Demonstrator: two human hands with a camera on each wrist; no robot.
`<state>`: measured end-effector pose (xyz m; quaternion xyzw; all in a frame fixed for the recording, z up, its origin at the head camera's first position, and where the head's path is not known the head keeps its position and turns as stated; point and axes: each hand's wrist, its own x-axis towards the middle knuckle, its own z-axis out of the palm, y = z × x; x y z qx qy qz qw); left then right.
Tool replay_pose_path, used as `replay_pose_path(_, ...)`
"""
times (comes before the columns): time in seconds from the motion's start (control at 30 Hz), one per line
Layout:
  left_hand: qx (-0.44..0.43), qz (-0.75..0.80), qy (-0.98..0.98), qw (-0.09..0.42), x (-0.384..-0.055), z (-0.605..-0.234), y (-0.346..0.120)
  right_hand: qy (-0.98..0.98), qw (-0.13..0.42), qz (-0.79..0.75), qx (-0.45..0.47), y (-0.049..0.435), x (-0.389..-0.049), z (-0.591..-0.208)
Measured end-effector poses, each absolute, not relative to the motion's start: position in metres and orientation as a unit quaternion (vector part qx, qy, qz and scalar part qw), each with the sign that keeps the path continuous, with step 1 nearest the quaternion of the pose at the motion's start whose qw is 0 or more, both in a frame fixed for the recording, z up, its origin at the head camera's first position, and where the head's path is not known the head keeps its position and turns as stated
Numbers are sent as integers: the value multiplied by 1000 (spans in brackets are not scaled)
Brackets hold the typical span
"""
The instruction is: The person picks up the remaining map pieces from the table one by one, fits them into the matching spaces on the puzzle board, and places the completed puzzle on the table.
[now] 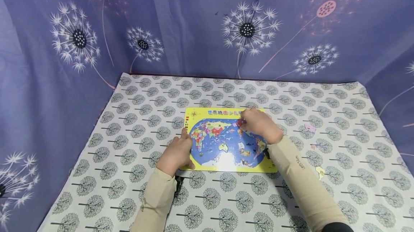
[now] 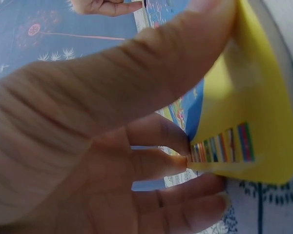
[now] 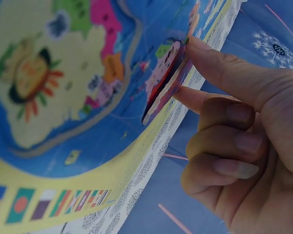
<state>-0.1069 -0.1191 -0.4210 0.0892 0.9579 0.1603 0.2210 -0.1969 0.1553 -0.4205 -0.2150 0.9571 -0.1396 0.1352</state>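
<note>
A world map puzzle board (image 1: 207,153) with a yellow border lies on the patterned cloth. At its left edge my left hand (image 1: 176,153) grips the board; in the left wrist view the thumb lies over the yellow border (image 2: 259,97) and the fingers are along the side. My right hand (image 1: 258,122) is over the board's upper right part, pinching a red and pink puzzle piece (image 3: 161,85) between thumb and index finger. That piece stands tilted against the blue map surface, its other fingers curled in. A yellowish Australia piece (image 1: 223,147) sits in the board's lower middle.
To the right of the board lie a pink piece (image 1: 310,128), a smaller pink piece (image 1: 313,146) and a pale yellow piece (image 1: 320,172). White cloth (image 1: 129,156) with tree prints covers the table. Purple dandelion curtains (image 1: 194,27) hang behind and at both sides.
</note>
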Motion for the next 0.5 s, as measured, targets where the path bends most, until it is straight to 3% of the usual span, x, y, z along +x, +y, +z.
replay_pose_path(0.5, 99, 149, 960, 214, -106, -422, -120, 955, 144, -149, -214, 154, -195, -418)
